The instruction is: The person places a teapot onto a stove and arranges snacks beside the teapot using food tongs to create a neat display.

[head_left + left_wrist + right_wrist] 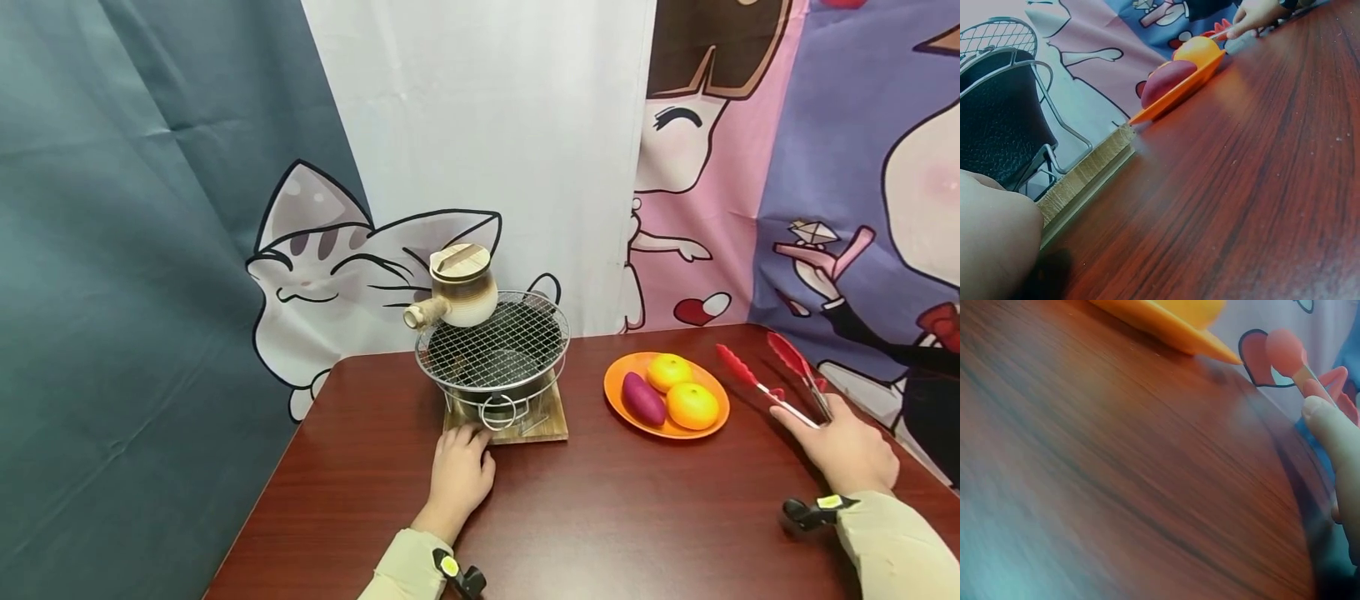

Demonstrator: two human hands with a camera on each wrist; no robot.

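Note:
My right hand (851,450) grips a pair of tongs (780,404) with red tips and metal arms; the tips are spread apart. In the right wrist view, the thumb lies along one metal arm. My left hand (461,475) rests at the front left corner of a square wooden board (555,421), fingers loosely bent toward its edge. On that board stands a small grill stove with a round wire rack (498,342) on top. A clay teapot (474,302) with a wooden lid sits toward the rack's back left, its wrapped handle pointing left.
To the right of the stove, an orange plate (617,400) holds a purple sweet potato (642,398) and two oranges (692,406). All stand on a dark red wooden table (600,517). A cartoon-printed cloth (555,150) hangs behind the table.

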